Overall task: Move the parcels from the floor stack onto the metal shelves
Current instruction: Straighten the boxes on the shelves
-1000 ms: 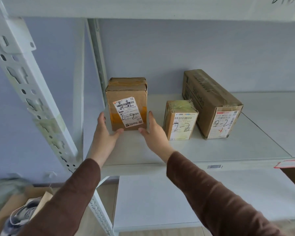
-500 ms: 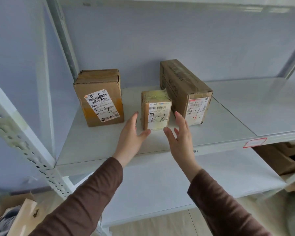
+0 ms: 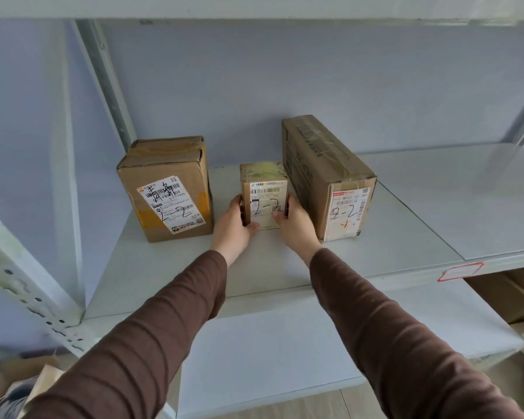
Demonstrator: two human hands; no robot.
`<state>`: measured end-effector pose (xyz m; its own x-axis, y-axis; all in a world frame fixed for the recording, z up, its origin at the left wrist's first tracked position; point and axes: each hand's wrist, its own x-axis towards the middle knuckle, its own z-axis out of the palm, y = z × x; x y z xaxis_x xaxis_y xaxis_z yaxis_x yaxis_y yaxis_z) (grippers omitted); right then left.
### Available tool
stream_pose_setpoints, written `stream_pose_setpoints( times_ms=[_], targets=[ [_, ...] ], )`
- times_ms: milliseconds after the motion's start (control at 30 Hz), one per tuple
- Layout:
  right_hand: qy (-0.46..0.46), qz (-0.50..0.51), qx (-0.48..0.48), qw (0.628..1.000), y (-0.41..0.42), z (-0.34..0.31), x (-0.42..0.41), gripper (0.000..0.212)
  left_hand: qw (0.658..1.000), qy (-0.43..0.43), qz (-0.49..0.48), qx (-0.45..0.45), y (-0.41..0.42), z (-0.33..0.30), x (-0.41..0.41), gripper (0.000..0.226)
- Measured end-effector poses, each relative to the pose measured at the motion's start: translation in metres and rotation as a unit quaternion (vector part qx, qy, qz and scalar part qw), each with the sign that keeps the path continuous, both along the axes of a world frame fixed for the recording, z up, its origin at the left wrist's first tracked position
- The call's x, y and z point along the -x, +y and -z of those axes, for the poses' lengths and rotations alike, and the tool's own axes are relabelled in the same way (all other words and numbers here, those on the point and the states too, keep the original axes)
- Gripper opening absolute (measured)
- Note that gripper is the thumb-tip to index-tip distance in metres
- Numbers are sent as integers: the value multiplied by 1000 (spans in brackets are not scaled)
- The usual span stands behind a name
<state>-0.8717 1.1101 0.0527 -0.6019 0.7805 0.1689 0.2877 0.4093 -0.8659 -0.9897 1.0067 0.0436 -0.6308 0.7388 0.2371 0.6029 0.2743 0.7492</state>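
Observation:
Three cardboard parcels marked "2-2" stand on the white metal shelf (image 3: 360,261). The small middle parcel (image 3: 264,189) is held from both sides: my left hand (image 3: 235,220) grips its left face and my right hand (image 3: 295,223) grips its right face, thumbs on the front. A taller parcel (image 3: 167,189) with a white label stands to its left. A long parcel (image 3: 324,173) lies lengthwise to its right, close to my right hand. The small parcel still rests on the shelf.
The shelf's right half (image 3: 454,192) holds nothing. A perforated upright post (image 3: 22,285) rises at the left front, another upright (image 3: 106,80) at the back. A lower shelf (image 3: 285,352) sits below. Cardboard boxes (image 3: 502,297) lie under the shelf at right.
Both hands left the tall left parcel, moved right, and now grip the small middle parcel from both sides. The view shifted right and nearer.

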Motion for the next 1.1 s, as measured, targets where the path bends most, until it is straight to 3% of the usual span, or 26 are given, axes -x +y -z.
stream_pose_setpoints(
  times_ms=[300, 467, 633, 867, 1000, 1100],
  targets=[
    [3, -5, 36, 999, 7, 3, 13, 47, 1000, -4, -15, 10, 7, 4, 11, 67],
    [-27, -8, 2, 1000, -16, 3, -21, 65, 998, -37, -48, 16, -18, 11, -11, 101],
    [69, 10, -97, 993, -48, 7, -84, 48, 992, -65, 8, -110, -42, 13, -72, 91],
    [193, 121, -121, 966, -18, -1, -142, 31, 989, -103, 89, -59, 14, 3, -112, 88],
    [135, 162, -90, 973, 21, 3, -151, 47, 992, -70, 94, -41, 46, 0, -118, 90],
    [71, 114, -43, 990, 47, 7, -146, 49, 994, -46, 92, -26, 67, 3, -114, 87]
  ],
)
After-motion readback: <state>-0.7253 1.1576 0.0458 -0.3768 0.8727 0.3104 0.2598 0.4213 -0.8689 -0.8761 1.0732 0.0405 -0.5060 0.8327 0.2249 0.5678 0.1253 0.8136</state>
